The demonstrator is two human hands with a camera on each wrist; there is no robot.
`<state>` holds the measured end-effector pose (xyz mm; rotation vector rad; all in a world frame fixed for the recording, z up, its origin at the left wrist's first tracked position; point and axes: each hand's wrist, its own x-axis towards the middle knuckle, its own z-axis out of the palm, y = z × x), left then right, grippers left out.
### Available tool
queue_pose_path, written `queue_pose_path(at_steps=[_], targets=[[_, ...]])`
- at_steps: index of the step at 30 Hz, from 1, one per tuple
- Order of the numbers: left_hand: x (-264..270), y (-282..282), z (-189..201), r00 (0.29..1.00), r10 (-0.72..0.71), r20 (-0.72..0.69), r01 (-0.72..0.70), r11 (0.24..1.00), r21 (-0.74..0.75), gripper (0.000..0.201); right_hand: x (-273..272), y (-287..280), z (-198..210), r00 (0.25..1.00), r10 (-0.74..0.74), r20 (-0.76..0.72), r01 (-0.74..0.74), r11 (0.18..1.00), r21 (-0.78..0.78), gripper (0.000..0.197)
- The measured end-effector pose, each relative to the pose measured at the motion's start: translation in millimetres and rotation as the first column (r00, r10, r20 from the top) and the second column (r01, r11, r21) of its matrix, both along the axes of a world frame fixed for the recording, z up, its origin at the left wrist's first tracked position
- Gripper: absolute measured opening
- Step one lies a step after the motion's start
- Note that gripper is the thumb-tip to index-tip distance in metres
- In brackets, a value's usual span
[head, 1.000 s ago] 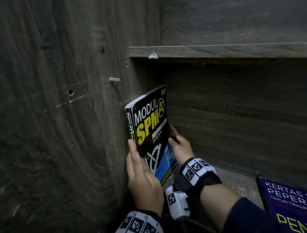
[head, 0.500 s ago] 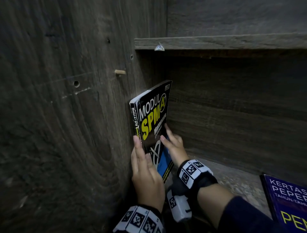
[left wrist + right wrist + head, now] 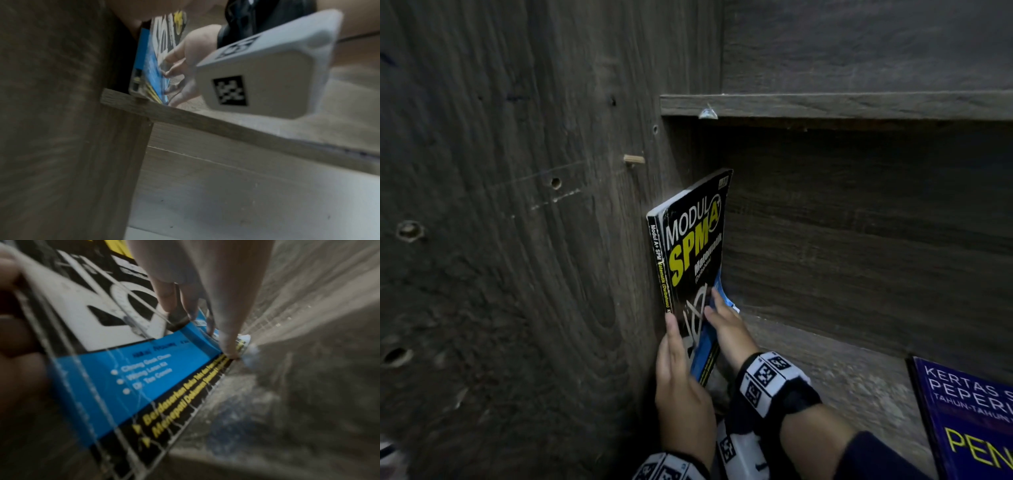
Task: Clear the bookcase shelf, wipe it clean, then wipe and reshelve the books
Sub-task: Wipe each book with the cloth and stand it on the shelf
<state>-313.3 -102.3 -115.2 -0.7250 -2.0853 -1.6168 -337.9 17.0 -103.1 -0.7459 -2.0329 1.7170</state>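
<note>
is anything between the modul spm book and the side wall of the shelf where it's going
Nothing visible. The Modul SPM book stands almost against the side panel, with the left hand at its spine and right hand on its cover.

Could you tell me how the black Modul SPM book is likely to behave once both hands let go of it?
The black Modul SPM book is a thin softcover with a curling lower corner, so it probably flexes. Standing against the side panel with no neighbour, it may sag or tip rightward. Its glossy cover could slide.
</note>
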Motion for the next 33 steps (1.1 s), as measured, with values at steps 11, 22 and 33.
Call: queue_pose_path(at_steps=[11, 22, 33], targets=[[22, -4, 6, 0.984, 0.098, -0.146, -0.087, 0.993, 0.077, 0.067, 83, 1, 32, 0.995, -0.081, 0.053, 0.076, 0.993, 0.089, 0.056], [115, 43, 16, 0.813, -0.575, -0.091, 0.548, 0.810, -0.210, 0.049, 376, 64, 40, 0.606, -0.671, 0.428, 0.289, 0.687, 0.666, 0.049], [179, 107, -42, 0.705, -0.673, 0.225, 0.484, 0.224, -0.846, 0.110, 480, 116, -28, 0.204, -0.637, 0.743, 0.202, 0.770, 0.605, 0.065]])
